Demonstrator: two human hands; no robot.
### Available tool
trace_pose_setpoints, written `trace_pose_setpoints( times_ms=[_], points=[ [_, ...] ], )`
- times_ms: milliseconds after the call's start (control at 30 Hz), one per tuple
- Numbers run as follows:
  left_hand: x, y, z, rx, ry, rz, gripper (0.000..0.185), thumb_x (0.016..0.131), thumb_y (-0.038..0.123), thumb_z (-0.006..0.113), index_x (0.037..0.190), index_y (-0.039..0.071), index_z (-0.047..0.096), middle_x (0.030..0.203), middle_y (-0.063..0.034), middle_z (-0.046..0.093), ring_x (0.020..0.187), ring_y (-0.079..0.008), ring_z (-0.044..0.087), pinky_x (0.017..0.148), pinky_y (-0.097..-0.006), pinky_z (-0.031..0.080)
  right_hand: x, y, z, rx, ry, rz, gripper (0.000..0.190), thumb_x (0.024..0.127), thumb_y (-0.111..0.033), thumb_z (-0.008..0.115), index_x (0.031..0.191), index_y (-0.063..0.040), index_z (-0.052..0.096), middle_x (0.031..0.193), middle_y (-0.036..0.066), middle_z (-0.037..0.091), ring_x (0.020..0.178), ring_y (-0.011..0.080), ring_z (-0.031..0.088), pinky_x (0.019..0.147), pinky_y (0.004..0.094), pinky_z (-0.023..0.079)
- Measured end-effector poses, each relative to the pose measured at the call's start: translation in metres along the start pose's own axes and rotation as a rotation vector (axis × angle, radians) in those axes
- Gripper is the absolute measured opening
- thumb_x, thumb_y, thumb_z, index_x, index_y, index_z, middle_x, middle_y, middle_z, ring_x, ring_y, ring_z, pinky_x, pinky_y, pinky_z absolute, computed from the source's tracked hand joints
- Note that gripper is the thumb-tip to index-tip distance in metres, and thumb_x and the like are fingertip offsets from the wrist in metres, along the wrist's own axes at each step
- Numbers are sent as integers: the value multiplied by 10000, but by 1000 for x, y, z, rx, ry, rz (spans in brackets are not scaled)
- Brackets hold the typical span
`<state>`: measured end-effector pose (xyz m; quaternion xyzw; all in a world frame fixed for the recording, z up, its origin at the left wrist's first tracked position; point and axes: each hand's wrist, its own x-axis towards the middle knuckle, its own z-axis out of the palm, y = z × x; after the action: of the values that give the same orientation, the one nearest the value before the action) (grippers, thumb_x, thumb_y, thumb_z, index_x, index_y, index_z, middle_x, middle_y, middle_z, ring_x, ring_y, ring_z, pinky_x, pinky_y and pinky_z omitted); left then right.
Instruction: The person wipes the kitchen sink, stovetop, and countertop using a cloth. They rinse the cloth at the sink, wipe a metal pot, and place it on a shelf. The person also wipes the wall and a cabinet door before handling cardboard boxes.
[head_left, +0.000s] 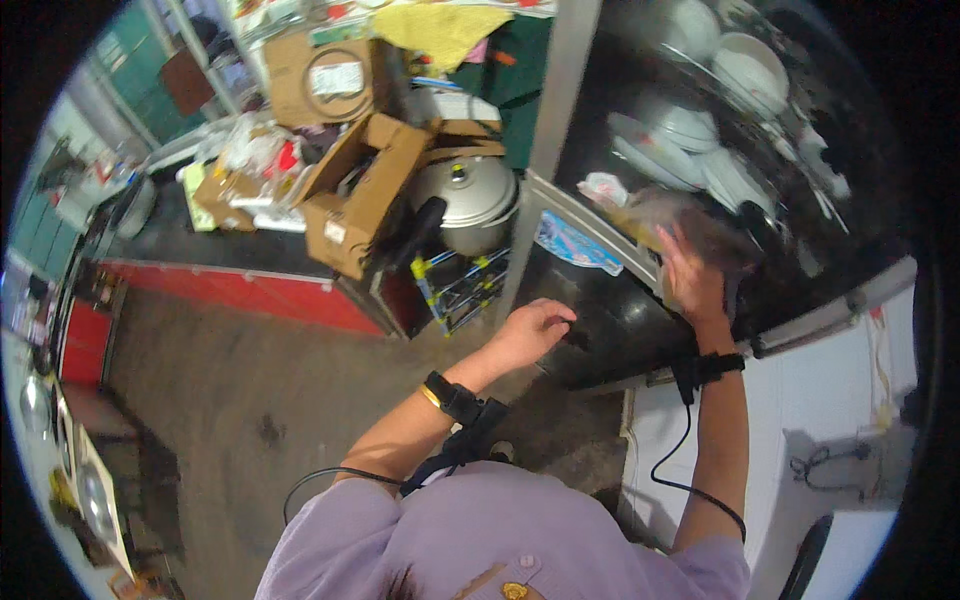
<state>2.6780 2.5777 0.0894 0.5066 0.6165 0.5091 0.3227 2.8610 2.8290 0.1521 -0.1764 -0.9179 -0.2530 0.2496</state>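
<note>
My right hand (691, 281) reaches into a dark cabinet on the right, its fingers extended against a blurred, partly see-through bag-like bundle (694, 217). The thumb side is hidden, so whether the hand grips the bundle is unclear. A small white and pink packet (606, 189) lies just beyond it, behind the metal-framed ledge. White plates (664, 154) and bowls (750, 71) sit farther inside the cabinet. My left hand (531, 332) hovers lower down, in front of the cabinet's dark lower panel (611, 319). Its fingers are loosely curled; nothing shows clearly between them. Both wrists wear black straps with cables.
A lidded metal pot (469, 195) stands on a small rack (465, 289) left of the cabinet. Cardboard boxes (360, 199) and plastic bags (259, 154) crowd the red-fronted counter (247, 300). A white appliance-like surface (795, 405) borders my right arm. Brown floor (277, 375) lies left.
</note>
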Motion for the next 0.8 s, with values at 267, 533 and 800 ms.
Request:
trace_pose_setpoints(
  times_ms=[267,533,800],
  points=[
    [-69,-10,-29,93,139,-198,226,899,141,577,1111,73,618,1007,-79,609,955,-176,607,817,-311,489,31,-78,69,326,-133,-91,331,894,-259,553,1201,-143,592,1215,84,600,1138,321,529,1007,411,386],
    [-159,-39,-139,5,570,-288,378,937,193,551,1291,70,498,1213,-68,554,1087,-169,543,923,-315,443,104,-311,17,1354,-194,95,281,958,-248,488,1036,4,584,832,260,612,787,383,621,674,420,467],
    [-285,-86,-262,-905,700,-423,487,980,381,471,1334,50,430,1316,-89,508,1195,-220,505,983,-392,426,163,-521,-59,1596,-687,-391,399,945,-332,480,1202,-41,569,1112,226,613,1040,375,587,859,414,468]
  ],
)
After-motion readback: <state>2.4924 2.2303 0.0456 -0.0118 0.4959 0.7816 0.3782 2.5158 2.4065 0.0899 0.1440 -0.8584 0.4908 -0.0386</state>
